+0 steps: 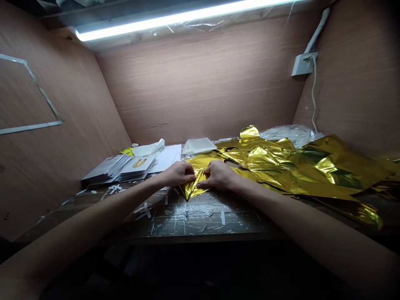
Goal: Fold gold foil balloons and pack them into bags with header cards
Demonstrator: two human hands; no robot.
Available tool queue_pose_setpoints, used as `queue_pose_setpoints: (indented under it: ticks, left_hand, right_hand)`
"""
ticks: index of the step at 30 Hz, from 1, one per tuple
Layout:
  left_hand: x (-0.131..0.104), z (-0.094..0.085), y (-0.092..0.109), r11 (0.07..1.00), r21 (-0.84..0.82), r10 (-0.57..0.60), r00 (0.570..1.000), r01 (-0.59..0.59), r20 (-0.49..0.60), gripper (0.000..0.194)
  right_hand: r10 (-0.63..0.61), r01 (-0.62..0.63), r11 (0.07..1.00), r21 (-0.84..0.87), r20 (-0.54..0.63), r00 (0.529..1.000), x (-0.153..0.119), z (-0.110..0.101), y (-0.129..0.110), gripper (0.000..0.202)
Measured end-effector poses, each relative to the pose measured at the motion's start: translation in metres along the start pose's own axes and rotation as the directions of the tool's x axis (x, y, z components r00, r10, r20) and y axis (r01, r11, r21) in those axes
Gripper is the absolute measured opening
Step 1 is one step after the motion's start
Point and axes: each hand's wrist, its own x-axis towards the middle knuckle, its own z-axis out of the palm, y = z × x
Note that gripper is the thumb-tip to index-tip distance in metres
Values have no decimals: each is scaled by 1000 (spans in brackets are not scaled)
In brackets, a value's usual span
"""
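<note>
Lying between left hand [178,173] and right hand [219,175]: gold foil [189,190].

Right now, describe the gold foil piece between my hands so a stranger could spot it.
On the worktable, look between the left hand and right hand. The gold foil piece there narrows to a near point, unlike the crumpled foil sheets at right.

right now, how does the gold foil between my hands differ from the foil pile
The folded foil narrows to a point; the foil pile spreads wide and crumpled. The left hand and right hand touch the folded foil; neither is on the foil pile. Both are shiny gold.
</note>
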Motion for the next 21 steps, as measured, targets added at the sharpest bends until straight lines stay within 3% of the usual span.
queue_pose_setpoints:
  ticks: [3, 6, 10, 15, 21]
  left_hand:
    - [-7, 17, 1, 990, 131, 70, 985, -50, -158, 16]
    - [-12, 28, 3, 969, 243, 106, 966, -46, -237, 17]
    - [-17, 28, 14, 930, 362, 178, 933, -56, -314, 15]
    - [-21, 18, 25, 900, 325, 351, 925, -290, -148, 22]
    - [-25, 14, 25, 899, 254, 381, 923, -356, -55, 26]
  right_hand:
    - [-9, 9, 1000, -5, 5, 1000, 1, 3, 2, 50]
    - [-6, 6, 1000, 21, 13, 1000, 2, 5, 4, 49]
    - [-5, 5, 999, 33, 19, 1000, 1, 4, 3, 46]
    - [-11, 11, 1000, 11, 26, 1000, 0, 3, 1, 44]
    - [-23, 22, 999, 35, 32, 999, -4, 0, -2, 40]
